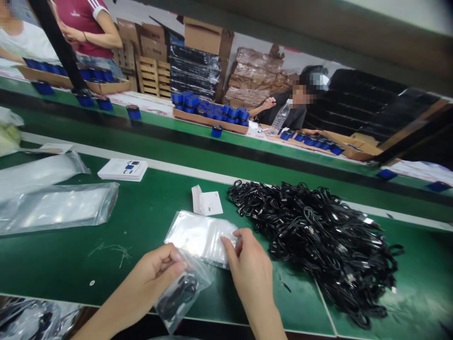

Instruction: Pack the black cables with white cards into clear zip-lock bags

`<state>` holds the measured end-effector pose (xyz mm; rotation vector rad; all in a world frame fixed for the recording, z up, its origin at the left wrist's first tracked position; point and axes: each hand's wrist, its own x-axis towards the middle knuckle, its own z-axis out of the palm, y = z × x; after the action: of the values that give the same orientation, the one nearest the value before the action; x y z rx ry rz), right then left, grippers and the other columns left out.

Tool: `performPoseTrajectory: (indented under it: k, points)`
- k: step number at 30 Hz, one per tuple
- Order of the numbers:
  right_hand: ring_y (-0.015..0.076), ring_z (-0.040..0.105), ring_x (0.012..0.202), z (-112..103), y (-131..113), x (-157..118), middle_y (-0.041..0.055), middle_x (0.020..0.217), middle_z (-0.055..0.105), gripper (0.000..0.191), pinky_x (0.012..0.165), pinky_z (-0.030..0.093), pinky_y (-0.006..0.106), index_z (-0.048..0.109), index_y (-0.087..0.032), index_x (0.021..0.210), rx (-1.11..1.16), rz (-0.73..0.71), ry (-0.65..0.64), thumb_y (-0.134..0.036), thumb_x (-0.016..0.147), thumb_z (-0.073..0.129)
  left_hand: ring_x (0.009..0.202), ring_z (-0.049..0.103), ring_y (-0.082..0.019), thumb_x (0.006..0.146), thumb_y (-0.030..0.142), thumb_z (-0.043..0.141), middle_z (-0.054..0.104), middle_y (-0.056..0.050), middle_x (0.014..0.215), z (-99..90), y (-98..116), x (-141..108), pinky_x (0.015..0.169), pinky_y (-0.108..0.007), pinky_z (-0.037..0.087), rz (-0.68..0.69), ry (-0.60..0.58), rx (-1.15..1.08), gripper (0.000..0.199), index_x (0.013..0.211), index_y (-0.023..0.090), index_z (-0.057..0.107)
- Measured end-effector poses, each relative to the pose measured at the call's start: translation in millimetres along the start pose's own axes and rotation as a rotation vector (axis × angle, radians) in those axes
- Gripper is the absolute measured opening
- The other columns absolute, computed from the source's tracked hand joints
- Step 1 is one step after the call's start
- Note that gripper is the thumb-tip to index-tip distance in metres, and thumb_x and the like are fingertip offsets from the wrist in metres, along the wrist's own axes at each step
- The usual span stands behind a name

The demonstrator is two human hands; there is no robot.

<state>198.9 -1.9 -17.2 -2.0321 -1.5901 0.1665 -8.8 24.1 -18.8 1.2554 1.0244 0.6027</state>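
Observation:
My left hand (159, 269) pinches a clear plastic bag (182, 290) near its top, over the front edge of the green table. Inside that bag shows a coiled black cable. My right hand (249, 262) is at the right end of a stack of flat clear bags (201, 236), thumb and forefinger curled toward each other over it. Whether a bag is caught between those fingers cannot be made out. Just behind the stack, a folded white leaflet (208, 203) stands partly open. To the right of my right hand spreads a big heap of black cables (318, 236).
A stack of printed cards (122, 169) and larger packs of clear bags (60, 208) lie at left. Filled bags (38, 316) sit below the front edge. Beyond, blue-and-black round items ride a belt (170, 141), past cartons (212, 120) and several people. A shelf hangs overhead.

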Motion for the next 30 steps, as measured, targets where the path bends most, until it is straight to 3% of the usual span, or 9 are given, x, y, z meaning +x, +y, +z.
performPoseTrajectory:
  k: [3, 5, 8, 11, 14, 18, 22, 26, 30]
  points:
    - [0.0197, 0.06, 0.071, -6, -5, -12, 0.0031, 0.077, 0.061, 0.018, 0.066, 0.044, 0.028, 0.059, -0.018, 0.098, 0.31, -0.095, -0.003, -0.033, 0.089, 0.054, 0.061, 0.051, -0.011, 0.084, 0.047, 0.058, 0.058, 0.004, 0.066, 6.3, -2, 4, 0.057, -0.021, 0.039, -0.007, 0.071, -0.014, 0.031, 0.072, 0.019, 0.053]
    - [0.0173, 0.059, 0.076, -10, -11, -20, 0.0023, 0.086, 0.064, 0.019, 0.068, 0.045, 0.025, 0.06, -0.021, 0.103, 0.509, -0.134, -0.126, -0.03, 0.086, 0.058, 0.058, 0.049, -0.01, 0.084, 0.047, 0.058, 0.055, 0.005, 0.064, 7.3, -4, 5, 0.055, -0.02, 0.039, 0.009, 0.126, 0.001, 0.03, 0.073, 0.019, 0.054]
    - [0.0149, 0.056, 0.068, -13, -20, -25, -0.0005, 0.075, 0.062, 0.006, 0.063, 0.042, 0.022, 0.063, -0.02, 0.082, 0.627, -0.088, -0.29, -0.027, 0.083, 0.062, 0.056, 0.048, -0.01, 0.085, 0.046, 0.055, 0.053, 0.006, 0.061, 7.2, -6, 3, 0.053, -0.019, 0.04, 0.071, 0.177, 0.092, 0.029, 0.073, 0.019, 0.055]
    - [0.0133, 0.051, 0.061, -14, -24, -22, -0.002, 0.062, 0.055, 0.026, 0.059, 0.039, 0.023, 0.055, -0.019, 0.062, 0.69, -0.029, -0.29, -0.027, 0.087, 0.054, 0.052, 0.049, -0.01, 0.086, 0.043, 0.053, 0.053, 0.006, 0.056, 7.1, -8, -1, 0.049, -0.018, 0.039, 0.142, 0.221, 0.248, 0.028, 0.071, 0.02, 0.055]
    - [0.0132, 0.051, 0.062, -15, -22, -18, -0.0019, 0.063, 0.055, 0.026, 0.059, 0.039, 0.022, 0.054, -0.019, 0.065, 0.734, -0.031, -0.269, -0.029, 0.088, 0.053, 0.05, 0.053, -0.011, 0.086, 0.042, 0.053, 0.057, 0.005, 0.055, 7.6, -8, -5, 0.048, -0.019, 0.041, 0.221, 0.258, 0.375, 0.028, 0.07, 0.021, 0.058]
    - [0.0138, 0.053, 0.065, -16, -18, -20, -0.001, 0.066, 0.056, 0.025, 0.062, 0.039, 0.024, 0.053, -0.019, 0.067, 0.7, -0.105, -0.309, -0.027, 0.09, 0.052, 0.069, 0.066, -0.013, 0.086, 0.04, 0.055, 0.07, 0.002, 0.075, 7.6, -1, -7, 0.062, -0.017, 0.051, 0.195, 0.198, 0.252, 0.02, 0.092, 0.023, 0.064]
    - [0.014, 0.054, 0.067, -18, -17, -23, -0.0001, 0.069, 0.057, 0.024, 0.063, 0.039, 0.024, 0.051, -0.019, 0.068, 0.657, -0.181, -0.279, -0.025, 0.091, 0.05, 0.075, 0.066, -0.012, 0.088, 0.036, 0.055, 0.068, 0.001, 0.08, 5.3, 8, -8, 0.066, -0.014, 0.051, 0.258, 0.137, 0.279, 0.021, 0.078, 0.023, 0.068]
    - [0.0139, 0.055, 0.069, -22, -17, -24, -0.0002, 0.07, 0.057, 0.021, 0.065, 0.039, 0.024, 0.052, -0.019, 0.07, 0.638, -0.246, -0.27, -0.022, 0.092, 0.049, 0.078, 0.066, -0.013, 0.089, 0.035, 0.053, 0.067, -0.001, 0.087, 2.7, 10, -11, 0.068, -0.015, 0.051, 0.252, 0.099, 0.308, 0.02, 0.086, 0.024, 0.069]
    - [0.0145, 0.056, 0.071, -21, -17, -25, -0.0001, 0.071, 0.058, 0.02, 0.067, 0.04, 0.025, 0.053, -0.019, 0.072, 0.63, -0.274, -0.298, -0.02, 0.091, 0.05, 0.07, 0.064, -0.011, 0.09, 0.033, 0.051, 0.067, 0.001, 0.077, 2.0, 10, -12, 0.061, -0.014, 0.048, 0.288, 0.112, 0.374, 0.022, 0.079, 0.023, 0.068]
